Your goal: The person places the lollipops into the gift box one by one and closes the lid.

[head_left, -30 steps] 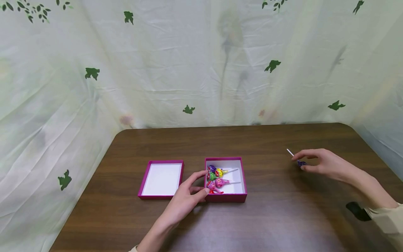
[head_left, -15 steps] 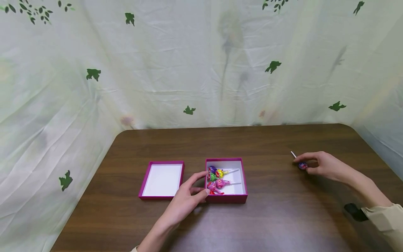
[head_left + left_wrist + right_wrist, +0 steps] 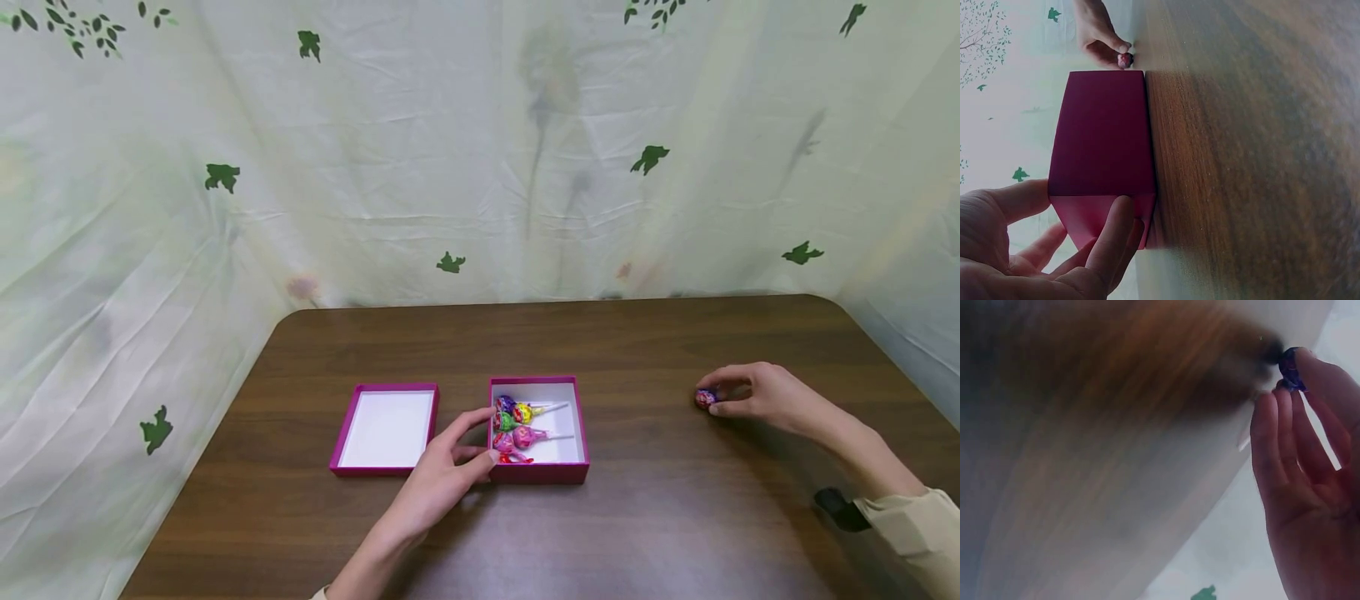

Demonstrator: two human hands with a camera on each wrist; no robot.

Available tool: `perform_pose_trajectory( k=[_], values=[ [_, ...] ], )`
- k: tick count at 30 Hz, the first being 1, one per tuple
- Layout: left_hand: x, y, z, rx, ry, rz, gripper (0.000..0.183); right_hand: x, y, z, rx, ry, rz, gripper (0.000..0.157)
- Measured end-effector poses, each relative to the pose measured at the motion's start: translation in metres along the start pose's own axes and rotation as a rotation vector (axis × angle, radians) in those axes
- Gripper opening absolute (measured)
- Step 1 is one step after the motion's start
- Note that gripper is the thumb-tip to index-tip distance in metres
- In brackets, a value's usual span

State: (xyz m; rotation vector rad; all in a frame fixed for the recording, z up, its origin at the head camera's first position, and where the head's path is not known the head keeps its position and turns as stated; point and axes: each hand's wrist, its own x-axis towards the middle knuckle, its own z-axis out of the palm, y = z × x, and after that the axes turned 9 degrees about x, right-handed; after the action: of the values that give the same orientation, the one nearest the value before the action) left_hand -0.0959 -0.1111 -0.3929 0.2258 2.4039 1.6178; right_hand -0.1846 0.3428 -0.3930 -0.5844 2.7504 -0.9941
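My right hand [image 3: 757,396] pinches a lollipop [image 3: 706,398] in a purple-and-red wrapper, low over the table's right side. In the right wrist view the wrapped candy [image 3: 1291,370] shows between thumb and fingers, and a bit of white stick [image 3: 1244,436] pokes out past them. My left hand [image 3: 442,475] rests against the left wall of a magenta box [image 3: 538,473], its fingers spread along the side and thumb at the front corner. Several lollipops [image 3: 529,436] lie inside the box, wrapped in pink, green, yellow, purple and red.
The magenta-edged lid [image 3: 384,427] lies white inside up, left of the box. A brown wooden table [image 3: 600,542] carries everything. White cloth [image 3: 487,150] with green leaf shapes hangs behind and at both sides.
My right hand has turned the lollipop, so its stick, seen earlier pointing up and left, is hidden in the head view. The candy end now faces left. My left hand stays at the box.
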Motion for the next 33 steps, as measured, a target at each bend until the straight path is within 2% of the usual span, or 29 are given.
perform_pose_trajectory(
  k=[7, 13, 22, 28, 33],
  values=[
    [0.001, -0.002, 0.000, 0.008, -0.002, -0.007, 0.052, 0.001, -0.004, 0.006, -0.058, 0.024, 0.010, 0.028],
    [0.001, -0.003, 0.000, 0.019, -0.009, -0.026, 0.052, -0.001, -0.009, 0.010, -0.015, 0.038, -0.028, 0.022],
    [0.000, -0.002, 0.000, 0.016, -0.005, -0.009, 0.052, 0.002, -0.028, 0.019, 0.052, 0.107, -0.156, 0.018],
    [-0.001, -0.001, 0.000, 0.012, -0.003, 0.000, 0.052, 0.003, -0.044, 0.024, 0.096, 0.121, -0.152, 0.021],
    [-0.001, -0.001, 0.000, 0.013, -0.004, -0.002, 0.052, 0.003, -0.057, 0.029, 0.087, 0.171, -0.182, 0.022]
  ],
)
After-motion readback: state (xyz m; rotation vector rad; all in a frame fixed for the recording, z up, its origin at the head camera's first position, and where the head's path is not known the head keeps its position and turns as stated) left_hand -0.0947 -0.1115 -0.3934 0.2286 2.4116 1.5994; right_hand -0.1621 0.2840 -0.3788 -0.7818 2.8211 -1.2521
